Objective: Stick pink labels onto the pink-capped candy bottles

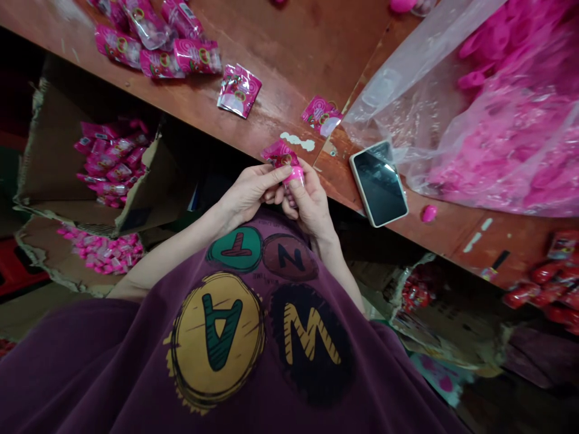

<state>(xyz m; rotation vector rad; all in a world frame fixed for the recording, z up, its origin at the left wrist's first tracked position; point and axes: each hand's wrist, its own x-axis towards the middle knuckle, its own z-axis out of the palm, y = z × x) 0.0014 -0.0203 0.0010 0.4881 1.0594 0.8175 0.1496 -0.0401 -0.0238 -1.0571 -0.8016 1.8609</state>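
Close to my body, at the table's front edge, both my hands are closed around a small pink-capped container (pixel 295 175) and a shiny pink printed wrapper (pixel 280 150). My left hand (pixel 251 188) pinches from the left, its thumb at the place where wrapper and cap meet. From the right, my right hand (pixel 313 202) grips the container with the thumb across its front. Fingers hide the container's lower part, and I cannot tell how far the wrapper goes round it. Just beyond lie a flat pink wrapper (pixel 322 114) and a small stack of wrappers (pixel 239 90).
Wrapped pink pieces (pixel 196 57) are heaped at the table's back left. A phone (pixel 380 184) lies right of my hands, beside a clear bag of pink parts (pixel 506 144). Cardboard boxes (pixel 49 175) with pink pieces stand below left. Red packets (pixel 547 283) lie far right.
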